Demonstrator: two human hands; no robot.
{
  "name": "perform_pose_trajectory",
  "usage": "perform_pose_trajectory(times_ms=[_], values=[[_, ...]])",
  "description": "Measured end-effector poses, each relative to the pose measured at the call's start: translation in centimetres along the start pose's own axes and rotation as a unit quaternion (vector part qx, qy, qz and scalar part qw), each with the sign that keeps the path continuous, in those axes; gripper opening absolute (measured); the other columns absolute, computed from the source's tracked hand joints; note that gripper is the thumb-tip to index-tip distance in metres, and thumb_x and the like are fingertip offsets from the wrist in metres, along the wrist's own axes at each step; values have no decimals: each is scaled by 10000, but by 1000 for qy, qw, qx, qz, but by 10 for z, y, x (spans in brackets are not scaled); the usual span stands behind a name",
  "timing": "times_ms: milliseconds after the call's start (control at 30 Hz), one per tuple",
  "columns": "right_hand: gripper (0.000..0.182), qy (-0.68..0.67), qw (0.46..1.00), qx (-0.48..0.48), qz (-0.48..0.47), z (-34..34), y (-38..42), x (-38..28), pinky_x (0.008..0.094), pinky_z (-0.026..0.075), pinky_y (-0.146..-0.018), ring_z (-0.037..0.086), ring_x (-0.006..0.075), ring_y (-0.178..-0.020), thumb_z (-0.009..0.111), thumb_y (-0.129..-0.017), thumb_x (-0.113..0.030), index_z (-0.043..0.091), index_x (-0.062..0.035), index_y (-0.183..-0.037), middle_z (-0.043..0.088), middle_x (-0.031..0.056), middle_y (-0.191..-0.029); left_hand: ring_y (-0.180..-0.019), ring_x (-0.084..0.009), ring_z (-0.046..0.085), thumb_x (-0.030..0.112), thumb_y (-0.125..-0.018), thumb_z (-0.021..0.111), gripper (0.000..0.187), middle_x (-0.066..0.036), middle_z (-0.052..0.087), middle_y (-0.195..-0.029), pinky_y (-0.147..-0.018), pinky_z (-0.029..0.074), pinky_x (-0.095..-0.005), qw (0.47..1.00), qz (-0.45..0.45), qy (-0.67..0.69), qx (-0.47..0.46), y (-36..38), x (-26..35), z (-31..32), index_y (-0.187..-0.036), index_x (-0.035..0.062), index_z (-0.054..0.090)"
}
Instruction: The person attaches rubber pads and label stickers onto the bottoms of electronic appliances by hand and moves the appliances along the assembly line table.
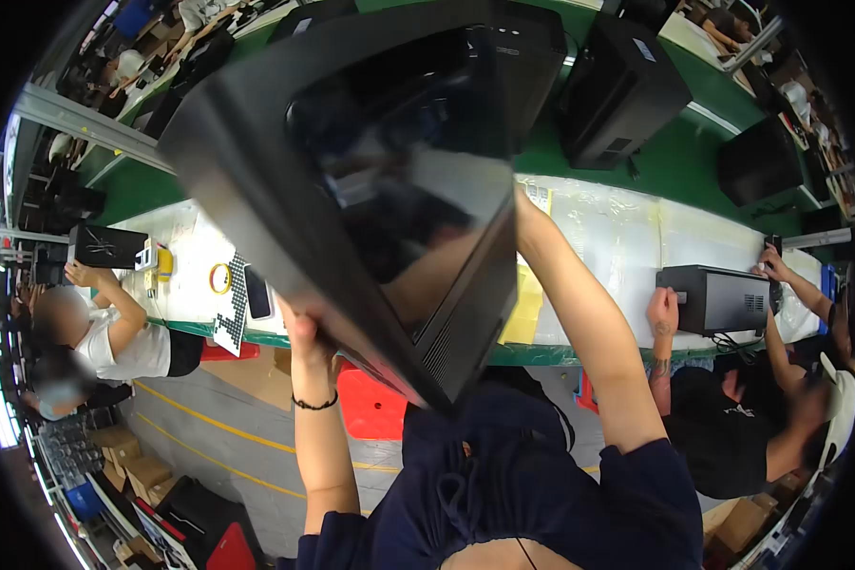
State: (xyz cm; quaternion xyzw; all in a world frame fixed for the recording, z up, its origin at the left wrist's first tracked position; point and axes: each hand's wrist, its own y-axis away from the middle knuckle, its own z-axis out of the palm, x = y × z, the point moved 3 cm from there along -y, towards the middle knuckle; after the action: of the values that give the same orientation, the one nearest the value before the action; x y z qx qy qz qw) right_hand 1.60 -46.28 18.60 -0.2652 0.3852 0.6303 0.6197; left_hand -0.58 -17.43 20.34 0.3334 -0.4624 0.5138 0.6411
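A large black box-shaped unit [399, 218] with a glossy, reflective panel and small vent slits fills the middle of the view. It is tilted in the air in front of my chest, and its upper left part is blurred. My left hand [306, 332] grips its lower left edge, with the thumb showing and the other fingers mostly hidden. On the opposite side, my right hand [524, 204] supports the unit; its fingers are out of sight behind the casing. A dark bracelet [314, 403] is on my left wrist.
Similar black units [627, 90] stand on the green conveyor [551, 152] beyond the white worktable [608, 247]. Yellow tape [220, 277] and a phone [256, 292] lie at left. A co-worker sits left; others at right handle another black unit [722, 299]. A red stool [370, 404] is below.
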Motion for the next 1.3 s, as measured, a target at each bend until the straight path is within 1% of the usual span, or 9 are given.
perform_pose_trajectory(times_ms=[133, 267, 433, 867, 967, 1033, 1100, 1233, 1300], values=[[505, 4, 999, -20, 25, 16, -59, 34, 327, 403, -1011, 545, 186, -1151, 513, -964, -435, 559, -14, -1238, 600, 90, -1215, -917, -236, 626, 709, -545, 745, 1062, -108, 583, -1070, -785, 541, -347, 992, 35, -115, 50, 9, -15, -59, -1224, -50, 444], [495, 9, 998, -23, 52, 16, -100, 72, 327, 409, -1008, 554, 185, -1139, 514, -965, -430, 570, -13, -1224, 609, 91, -1201, -925, -245, 617, 653, -583, 725, 982, -115, 582, -1071, -794, 529, -353, 971, -57, -225, 64, 51, -87, -90, -1214, -48, 454], [483, 38, 995, -40, 80, 9, -132, 101, 327, 415, -1003, 566, 185, -1124, 514, -966, -424, 584, -11, -1208, 621, 91, -1184, -934, -257, 606, 582, -630, 701, 882, -125, 580, -1072, -805, 514, -360, 942, -134, -305, -35, 65, -160, -97, -1202, -46, 466], [457, 158, 925, -273, 212, -29, -143, 113, 326, 432, -991, 597, 185, -1084, 516, -970, -408, 620, -8, -1165, 652, 93, -1139, -959, -288, 577, 399, -752, 637, 623, -149, 576, -1075, -834, 474, -378, 882, -104, -365, -280, 61, -227, -87, -1170, -40, 497], [414, 256, 965, -45, 18, -36, -147, 100, 286, 470, -903, 631, 168, -990, 561, -957, -364, 645, 17, -1094, 678, 108, -1022, -965, -295, 570, 357, -780, 622, 564, -155, 575, -1076, -841, 465, -382, 879, -106, -363, -292, 76, -224, -97, -1163, -39, 504], [391, 235, 956, 153, -87, -53, -127, 87, 277, 482, -844, 628, 149, -939, 551, -963, -340, 644, 19, -1087, 672, 105, -1021, -969, -299, 565, 329, -799, 613, 524, -159, 574, -1076, -845, 459, -385, 881, -98, -365, -286, 83, -218, -106, -1158, -38, 508], [247, 137, 933, 285, -173, -70, -96, 95, 251, 443, -743, 565, 117, -811, 569, -959, -229, 656, 2, -938, 646, 44, -825, -972, -304, 561, 300, -817, 603, 485, -162, 574, -1076, -849, 453, -388, 890, -63, -372, -256, 80, -208, -118, -1153, -37, 513], [171, 348, 876, 284, -175, -94, 1, 132, 290, 453, -775, 597, 188, -847, 568, -950, -130, 611, 33, -974, 650, 112, -918, -980, -314, 552, 244, -855, 583, 407, -170, 573, -1077, -858, 441, -393, 892, -17, -409, -195, 73, -207, -138, -1144, -36, 523], [115, 527, 750, 329, -227, -78, 52, 142, 342, 447, -742, 578, 282, -819, 571, -915, -70, 601, 36, -948, 614, 146, -877, -1015, -332, 532, 221, -865, 570, 378, -182, 559, -1110, -887, 425, -403, 875, -23, -446, -185, 80, -220, -144, -1141, -33, 531]])
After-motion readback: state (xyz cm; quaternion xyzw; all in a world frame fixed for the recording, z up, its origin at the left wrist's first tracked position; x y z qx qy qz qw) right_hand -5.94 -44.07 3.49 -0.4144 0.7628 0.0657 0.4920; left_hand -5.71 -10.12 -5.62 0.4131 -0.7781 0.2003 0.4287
